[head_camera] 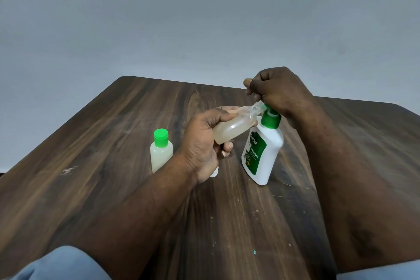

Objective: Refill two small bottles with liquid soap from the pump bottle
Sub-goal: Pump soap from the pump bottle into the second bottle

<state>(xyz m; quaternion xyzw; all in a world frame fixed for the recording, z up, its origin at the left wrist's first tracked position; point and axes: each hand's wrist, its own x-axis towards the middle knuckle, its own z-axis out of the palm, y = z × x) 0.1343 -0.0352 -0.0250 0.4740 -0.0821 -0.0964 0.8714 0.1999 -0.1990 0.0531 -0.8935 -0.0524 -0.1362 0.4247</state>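
Observation:
My left hand (202, 141) grips a small clear bottle (234, 126) with no cap, tilted so its open neck meets the green nozzle of the pump bottle (263, 152). The small bottle holds pale liquid in its lower part. The pump bottle is white with a green label and stands upright on the table. My right hand (277, 91) rests closed on top of the pump head, hiding most of it. A second small bottle (161, 150), full of pale liquid and closed with a green cap, stands upright to the left of my left hand.
The dark wooden table (113, 188) ends at a far edge just behind my right hand, with a plain grey wall beyond. A small white object (214, 172) shows under my left wrist. Blue sleeves sit at the bottom corners.

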